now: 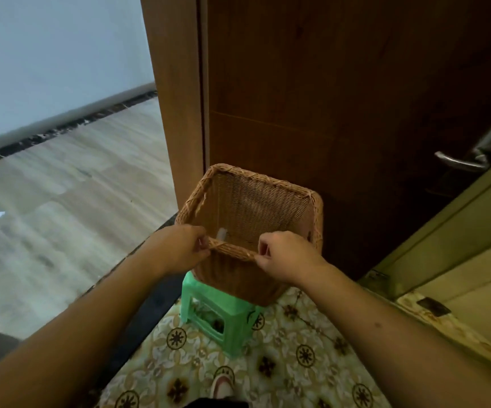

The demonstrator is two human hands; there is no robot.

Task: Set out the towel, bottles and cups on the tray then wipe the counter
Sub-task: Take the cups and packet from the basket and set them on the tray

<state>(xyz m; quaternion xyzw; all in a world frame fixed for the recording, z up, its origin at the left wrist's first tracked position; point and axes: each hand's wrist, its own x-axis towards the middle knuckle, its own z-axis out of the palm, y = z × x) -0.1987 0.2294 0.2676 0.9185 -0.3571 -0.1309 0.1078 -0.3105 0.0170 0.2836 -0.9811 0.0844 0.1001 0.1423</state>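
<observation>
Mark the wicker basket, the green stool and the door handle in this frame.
wicker basket [267, 175]: head view, on the far woven rim.
green stool [223, 315]: head view, on the seat's front corner below the basket.
door handle [456, 162]: head view, on the metal lever.
</observation>
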